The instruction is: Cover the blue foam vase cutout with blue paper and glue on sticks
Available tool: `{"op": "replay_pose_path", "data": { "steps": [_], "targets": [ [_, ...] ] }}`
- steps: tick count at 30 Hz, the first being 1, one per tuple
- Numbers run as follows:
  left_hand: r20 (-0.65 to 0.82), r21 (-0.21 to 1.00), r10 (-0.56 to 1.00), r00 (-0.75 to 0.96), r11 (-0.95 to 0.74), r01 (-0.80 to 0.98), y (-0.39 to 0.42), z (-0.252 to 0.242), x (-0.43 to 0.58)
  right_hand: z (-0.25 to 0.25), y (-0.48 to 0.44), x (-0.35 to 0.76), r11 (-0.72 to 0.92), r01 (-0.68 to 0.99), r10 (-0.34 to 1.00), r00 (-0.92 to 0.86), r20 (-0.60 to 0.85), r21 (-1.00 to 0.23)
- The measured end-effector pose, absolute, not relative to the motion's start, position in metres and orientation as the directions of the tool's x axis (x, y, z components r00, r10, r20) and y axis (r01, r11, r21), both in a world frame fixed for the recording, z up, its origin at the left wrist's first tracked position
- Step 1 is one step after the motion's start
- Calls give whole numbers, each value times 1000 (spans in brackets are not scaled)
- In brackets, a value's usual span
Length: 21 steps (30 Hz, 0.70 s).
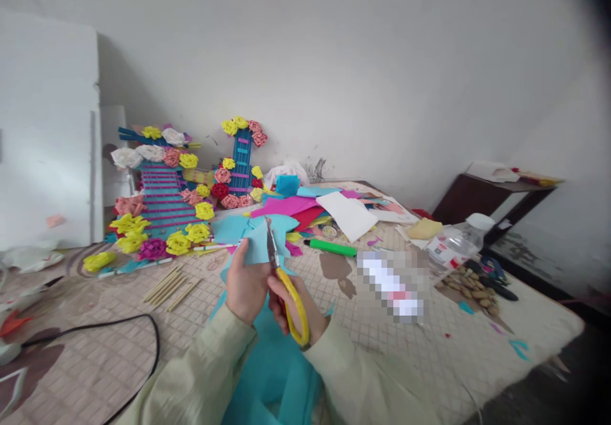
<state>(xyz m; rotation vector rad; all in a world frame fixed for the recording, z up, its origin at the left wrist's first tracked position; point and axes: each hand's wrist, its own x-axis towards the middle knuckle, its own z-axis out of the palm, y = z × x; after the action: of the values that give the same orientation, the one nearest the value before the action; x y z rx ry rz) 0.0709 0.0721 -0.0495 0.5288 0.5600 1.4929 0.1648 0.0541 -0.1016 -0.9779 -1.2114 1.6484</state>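
My left hand [245, 283] pinches a piece of light blue paper [258, 243], its thumb lying up along the sheet. Yellow-handled scissors [292, 304] are gripped in my right hand [303, 304], with their blades pointing up and away at the paper's right edge. The two hands are close together, and part of the scissors' handle is hidden by my fingers. More blue paper [274, 361] hangs or lies below my wrists. Behind the hands, further light blue sheets [229, 228] rest on the table.
Paper-flower decorations [162, 193] stand at the back left, beside a smaller one [242, 164]. Thin sticks [167, 287] and a black cable [155, 342] lie left. Coloured paper [286, 207], a green marker [333, 247], a plastic bottle [461, 243] and peanuts [470, 285] are on the right.
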Motion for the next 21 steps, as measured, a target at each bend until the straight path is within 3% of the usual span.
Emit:
{"op": "replay_pose_path", "data": {
  "steps": [3, 6, 11, 21],
  "targets": [
    [-169, 486, 983, 73, 148, -861, 75, -51, 72, -98, 55, 166, -206, -224, 931, -344, -121, -953],
    [-212, 391, 975, 65, 146, -909, 81, -56, 74, -97, 58, 167, -217, -257, 932, -341, -122, -942],
    [-211, 398, 977, 33, 116, -910, 85, -61, 75, -99, 61, 167, -220, -232, 927, -353, -128, -948],
    [-243, 426, 968, -57, 54, -903, 64, -44, 56, -104, 55, 166, -233, -336, 852, -523, -25, -912]
  ]
}}
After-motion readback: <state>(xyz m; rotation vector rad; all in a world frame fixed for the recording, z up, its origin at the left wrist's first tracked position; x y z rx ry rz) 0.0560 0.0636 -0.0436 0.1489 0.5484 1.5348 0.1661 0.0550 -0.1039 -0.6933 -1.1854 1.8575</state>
